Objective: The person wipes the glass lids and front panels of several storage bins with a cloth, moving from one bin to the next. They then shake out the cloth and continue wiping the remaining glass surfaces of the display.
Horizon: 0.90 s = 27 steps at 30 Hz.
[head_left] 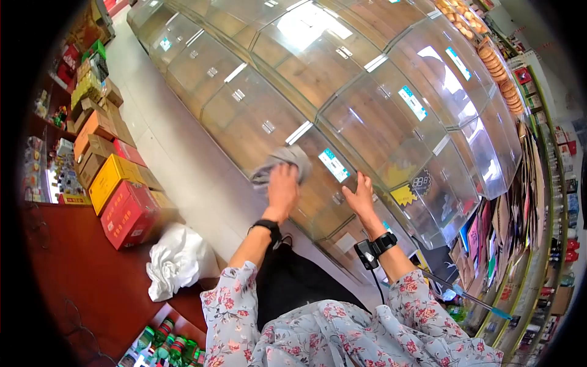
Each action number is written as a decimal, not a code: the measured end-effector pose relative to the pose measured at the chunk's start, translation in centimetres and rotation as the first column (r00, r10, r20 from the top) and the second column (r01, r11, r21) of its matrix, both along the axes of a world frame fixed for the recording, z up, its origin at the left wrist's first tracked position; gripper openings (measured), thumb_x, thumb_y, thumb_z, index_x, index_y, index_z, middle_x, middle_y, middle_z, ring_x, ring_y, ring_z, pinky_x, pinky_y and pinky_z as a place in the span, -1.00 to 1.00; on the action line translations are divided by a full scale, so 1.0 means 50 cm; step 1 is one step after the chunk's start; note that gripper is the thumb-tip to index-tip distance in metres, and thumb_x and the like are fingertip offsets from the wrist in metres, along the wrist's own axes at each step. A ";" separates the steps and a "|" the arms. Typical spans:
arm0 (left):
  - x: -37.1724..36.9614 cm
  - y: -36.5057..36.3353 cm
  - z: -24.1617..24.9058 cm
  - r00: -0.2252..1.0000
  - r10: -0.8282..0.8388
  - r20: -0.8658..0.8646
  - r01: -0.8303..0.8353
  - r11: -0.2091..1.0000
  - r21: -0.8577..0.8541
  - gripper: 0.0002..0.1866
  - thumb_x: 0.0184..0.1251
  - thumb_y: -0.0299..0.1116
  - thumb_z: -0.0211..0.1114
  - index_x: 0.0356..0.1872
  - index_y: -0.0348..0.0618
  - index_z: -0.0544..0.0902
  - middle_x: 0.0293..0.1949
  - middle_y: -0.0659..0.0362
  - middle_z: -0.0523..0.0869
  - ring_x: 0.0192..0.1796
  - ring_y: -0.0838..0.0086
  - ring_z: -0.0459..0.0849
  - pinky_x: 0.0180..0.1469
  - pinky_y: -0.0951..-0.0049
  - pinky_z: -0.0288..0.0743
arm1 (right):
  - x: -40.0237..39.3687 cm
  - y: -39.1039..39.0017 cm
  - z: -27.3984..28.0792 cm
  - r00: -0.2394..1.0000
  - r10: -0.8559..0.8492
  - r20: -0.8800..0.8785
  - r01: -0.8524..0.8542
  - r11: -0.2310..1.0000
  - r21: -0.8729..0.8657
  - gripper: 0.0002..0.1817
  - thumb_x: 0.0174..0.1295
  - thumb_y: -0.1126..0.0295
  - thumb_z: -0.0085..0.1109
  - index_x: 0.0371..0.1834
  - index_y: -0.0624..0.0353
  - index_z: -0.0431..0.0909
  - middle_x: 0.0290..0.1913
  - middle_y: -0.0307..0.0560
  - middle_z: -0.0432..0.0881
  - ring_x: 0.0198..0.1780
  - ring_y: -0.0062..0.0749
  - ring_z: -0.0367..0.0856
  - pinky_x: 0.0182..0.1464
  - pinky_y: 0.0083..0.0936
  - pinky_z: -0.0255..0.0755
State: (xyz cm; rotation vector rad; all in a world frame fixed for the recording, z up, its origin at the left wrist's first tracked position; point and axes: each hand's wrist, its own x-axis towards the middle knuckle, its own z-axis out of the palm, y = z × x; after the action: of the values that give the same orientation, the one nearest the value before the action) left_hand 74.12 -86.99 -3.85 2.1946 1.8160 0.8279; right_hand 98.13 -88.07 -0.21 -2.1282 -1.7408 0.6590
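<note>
Clear lidded display bins (pixel 263 110) stand in front of me in rows, with silver hinges and white-blue price labels. My left hand (pixel 283 191) presses a crumpled grey cloth (pixel 287 160) against the front of one bin, its fingers closed over the cloth. To the right of it, my right hand (pixel 362 199) rests at the edge of a neighbouring bin just below a price label (pixel 334 165). Its thumb and fingers are apart and hold nothing. A black band is on each wrist, and a small dark device sits on the right one.
Stacked cartons, among them a red box (pixel 129 214) and a yellow box (pixel 116 180), line the left. A white plastic bag (pixel 177 260) lies nearby on the red-brown surface. Green-capped bottles (pixel 165 342) are at lower left. Flattened cardboard (pixel 504 220) and shelves run along the right.
</note>
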 end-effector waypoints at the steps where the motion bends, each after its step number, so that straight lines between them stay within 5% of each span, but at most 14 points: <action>1: 0.002 -0.020 0.003 0.996 -0.086 0.015 0.085 0.996 0.003 -0.61 0.05 -0.46 0.28 -0.02 -0.25 0.55 0.00 -0.05 0.55 0.10 0.05 0.48 0.19 0.11 0.37 | -0.003 0.002 0.002 1.000 -0.011 -0.017 0.011 1.000 -0.008 -0.17 0.16 0.20 0.32 0.47 0.29 0.21 0.41 0.28 0.24 0.48 0.15 0.15 0.48 -0.12 0.12; 3: 0.001 -0.036 0.011 0.967 -0.252 0.046 0.252 0.968 0.007 -0.59 0.03 -0.46 0.29 -0.01 -0.24 0.55 0.01 -0.04 0.54 0.10 0.06 0.48 0.18 0.11 0.38 | -0.016 -0.001 0.002 1.000 -0.022 0.018 0.021 0.998 0.064 -0.20 0.17 0.20 0.31 0.46 0.27 0.25 0.41 0.24 0.28 0.46 0.13 0.22 0.46 -0.14 0.16; 7: -0.034 0.062 0.031 1.000 -0.022 0.017 0.023 0.996 -0.091 -0.59 0.05 -0.44 0.31 0.00 -0.20 0.56 0.01 -0.02 0.53 0.10 0.08 0.48 0.19 0.13 0.37 | -0.081 0.016 0.018 0.995 0.084 0.059 -0.096 0.968 0.232 -0.26 0.21 0.29 0.26 0.47 0.25 0.26 0.49 0.19 0.24 0.51 0.12 0.19 0.50 -0.15 0.13; 8: -0.055 0.106 0.043 1.000 0.014 -0.009 -0.014 1.000 -0.006 -0.60 0.08 -0.39 0.32 0.00 -0.20 0.55 -0.02 -0.03 0.53 0.10 0.08 0.48 0.19 0.13 0.37 | -0.107 0.030 0.027 0.991 0.133 -0.002 -0.130 0.972 0.198 -0.28 0.24 0.35 0.23 0.49 0.24 0.24 0.56 0.18 0.17 0.57 0.12 0.08 0.55 -0.17 0.05; 11: -0.142 0.247 0.062 0.959 -0.268 -0.087 0.272 0.962 0.035 -0.59 0.10 -0.34 0.33 0.01 -0.20 0.54 -0.01 -0.05 0.55 0.12 0.06 0.49 0.20 0.10 0.36 | -0.200 0.097 0.057 0.961 0.268 -0.062 -0.255 0.952 0.168 -0.26 0.25 0.39 0.20 0.51 0.27 0.20 0.58 0.19 0.12 0.60 0.13 0.00 0.59 -0.12 -0.04; 14: -0.212 0.366 0.044 0.949 -0.254 -0.188 0.263 0.964 0.028 -0.59 0.14 -0.31 0.31 0.02 -0.21 0.55 0.01 -0.07 0.56 0.13 0.04 0.51 0.20 0.08 0.37 | -0.268 0.179 0.054 0.958 0.284 -0.039 -0.274 0.948 0.163 -0.26 0.27 0.38 0.19 0.52 0.29 0.17 0.59 0.19 0.10 0.61 0.11 -0.01 0.58 -0.11 -0.04; 16: -0.265 0.447 0.033 0.989 -0.005 -0.150 0.004 1.000 -0.009 -0.60 0.17 -0.33 0.29 0.03 -0.23 0.55 0.04 -0.09 0.57 0.15 0.02 0.52 0.22 0.07 0.37 | -0.297 0.214 0.044 0.967 0.256 0.012 -0.256 0.960 0.116 -0.24 0.26 0.41 0.18 0.53 0.31 0.14 0.59 0.19 0.10 0.60 0.11 0.01 0.58 -0.11 -0.03; 22: -0.310 0.562 0.023 0.987 0.100 -0.129 -0.099 0.995 0.013 -0.66 0.21 -0.40 0.19 0.02 -0.28 0.55 0.02 -0.12 0.57 0.11 0.00 0.52 0.18 0.04 0.38 | -0.327 0.230 0.034 0.990 0.140 0.011 -0.140 0.978 0.155 -0.24 0.23 0.50 0.15 0.53 0.29 0.14 0.55 0.19 0.16 0.56 0.12 0.09 0.57 -0.12 0.01; 23: -0.288 0.537 0.019 0.994 0.025 -0.103 -0.013 0.993 0.117 -0.69 0.18 -0.47 0.16 -0.02 -0.28 0.56 0.00 -0.12 0.57 0.10 -0.02 0.52 0.18 0.05 0.38 | -0.331 0.232 0.033 0.993 0.120 0.004 -0.119 0.979 0.166 -0.25 0.23 0.51 0.14 0.53 0.29 0.14 0.54 0.20 0.17 0.56 0.12 0.10 0.56 -0.12 0.01; 25: -0.235 0.449 0.047 0.969 -0.245 0.024 0.244 0.970 0.016 -0.68 0.05 -0.54 0.18 -0.10 -0.26 0.57 -0.05 -0.12 0.58 0.06 0.00 0.52 0.13 0.07 0.40 | -0.337 0.234 0.035 0.997 0.070 -0.029 -0.064 0.983 0.174 -0.23 0.22 0.56 0.07 0.55 0.27 0.08 0.52 0.20 0.21 0.53 0.14 0.14 0.55 -0.11 0.05; 27: -0.181 0.378 0.040 0.841 -0.519 0.149 0.496 0.852 0.168 -0.68 0.06 -0.51 0.18 -0.09 -0.23 0.55 -0.10 -0.08 0.54 0.01 -0.01 0.49 0.12 0.07 0.40 | -0.345 0.238 0.039 0.995 0.023 -0.093 -0.005 0.982 0.189 -0.22 0.21 0.59 0.02 0.57 0.25 0.05 0.50 0.20 0.23 0.52 0.15 0.16 0.54 -0.12 0.07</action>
State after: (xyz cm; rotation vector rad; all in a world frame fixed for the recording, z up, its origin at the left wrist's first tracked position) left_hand 65.08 -68.11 -1.87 2.4053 1.0320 0.9950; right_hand 80.89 -76.18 1.72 -1.9279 -1.6970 0.5651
